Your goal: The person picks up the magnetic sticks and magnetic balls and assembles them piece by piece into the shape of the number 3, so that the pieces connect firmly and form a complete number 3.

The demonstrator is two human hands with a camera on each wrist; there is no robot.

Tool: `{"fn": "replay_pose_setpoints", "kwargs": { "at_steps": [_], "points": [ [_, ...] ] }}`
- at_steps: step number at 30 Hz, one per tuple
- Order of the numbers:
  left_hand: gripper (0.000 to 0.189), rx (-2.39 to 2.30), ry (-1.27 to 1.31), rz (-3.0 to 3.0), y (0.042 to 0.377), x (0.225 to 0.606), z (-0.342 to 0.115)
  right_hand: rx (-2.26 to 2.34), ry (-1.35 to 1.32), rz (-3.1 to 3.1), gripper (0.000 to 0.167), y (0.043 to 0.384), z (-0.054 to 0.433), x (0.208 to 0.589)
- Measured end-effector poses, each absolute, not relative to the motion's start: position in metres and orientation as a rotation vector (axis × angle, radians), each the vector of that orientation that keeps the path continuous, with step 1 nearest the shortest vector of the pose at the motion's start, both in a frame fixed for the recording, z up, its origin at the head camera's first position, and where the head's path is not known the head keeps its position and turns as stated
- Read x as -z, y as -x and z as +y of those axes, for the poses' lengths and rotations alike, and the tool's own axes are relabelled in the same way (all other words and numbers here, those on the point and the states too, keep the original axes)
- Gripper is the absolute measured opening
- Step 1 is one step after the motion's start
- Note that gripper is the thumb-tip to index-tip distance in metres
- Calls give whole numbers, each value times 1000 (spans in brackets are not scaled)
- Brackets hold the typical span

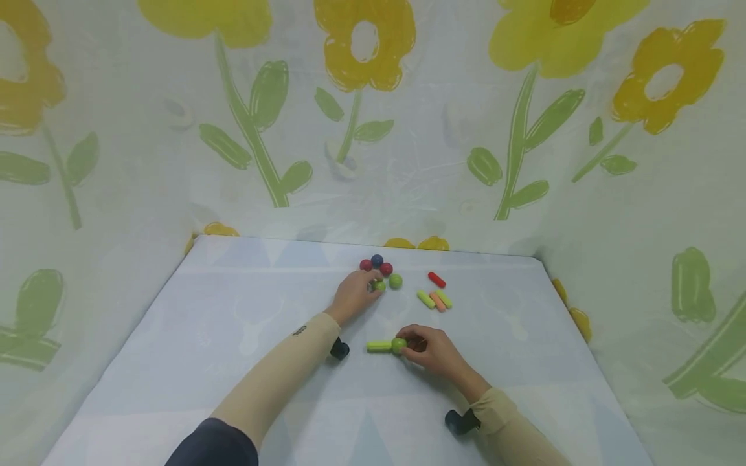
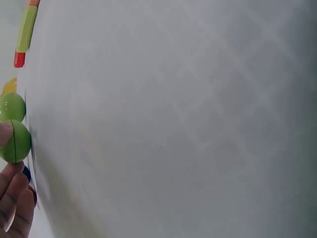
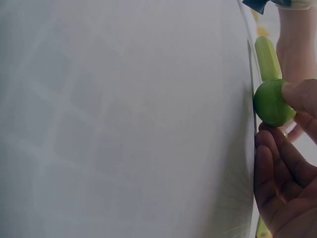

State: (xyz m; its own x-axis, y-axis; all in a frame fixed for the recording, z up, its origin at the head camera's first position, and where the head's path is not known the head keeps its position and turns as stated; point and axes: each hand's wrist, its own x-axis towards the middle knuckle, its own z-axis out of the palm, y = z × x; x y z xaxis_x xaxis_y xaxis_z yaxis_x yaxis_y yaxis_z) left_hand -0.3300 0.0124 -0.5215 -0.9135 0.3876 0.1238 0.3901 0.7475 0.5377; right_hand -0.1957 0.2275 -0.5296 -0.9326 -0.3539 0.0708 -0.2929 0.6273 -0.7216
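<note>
Closest sleeve: a dark sleeve (image 1: 215, 445) sits at the bottom edge, with a tan sleeve (image 1: 282, 375) past it on the left arm.
Left hand: the left hand (image 1: 352, 296) pinches a green ball (image 1: 379, 285), thumb on one side and fingers on the other.
Right hand: the right hand (image 1: 436, 349) holds a second green ball (image 1: 399, 345) in a small pinch.
Lying stick: a green stick (image 1: 379, 347) lies with its end touching the second green ball; I can't tell if they are stuck together.
Step now: I think the right hand is lining up ball and stick, while the left hand gets another ball.
Next move: it seems to need a steady right hand and a gentle lift with the left, not bumping the third green ball (image 1: 395, 281) just beside.
Other balls: two red balls (image 1: 365, 265) and a blue ball (image 1: 377, 260) sit just past the left hand.
Other sticks: a red stick (image 1: 436, 279) lies near an orange stick (image 1: 438, 301), which is between two light-green sticks (image 1: 426, 299).
Under it all: the pale surface (image 1: 204, 349).
</note>
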Motion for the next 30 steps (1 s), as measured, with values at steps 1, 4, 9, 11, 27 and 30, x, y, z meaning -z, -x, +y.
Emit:
{"fn": "replay_pose_setpoints", "kwargs": {
  "at_steps": [1, 4, 9, 11, 27, 30],
  "points": [
    [31, 895, 655, -2938, 330, 522, 12, 1197, 547, 2768, 22, 196, 228, 530],
    [31, 887, 661, -2948, 328, 521, 9, 1184, 534, 2778, 22, 196, 228, 529],
    [28, 920, 683, -2952, 323, 517, 3, 1182, 536, 2773, 22, 196, 228, 528],
    [27, 931, 687, -2960, 321, 517, 1, 1168, 541, 2777, 22, 196, 228, 528],
    [29, 981, 734, -2991, 293, 516, -20, 1147, 483, 2789, 22, 197, 227, 529],
    [29, 1002, 754, -2977, 288, 516, -24, 1152, 489, 2790, 22, 198, 226, 529]
  ]
}}
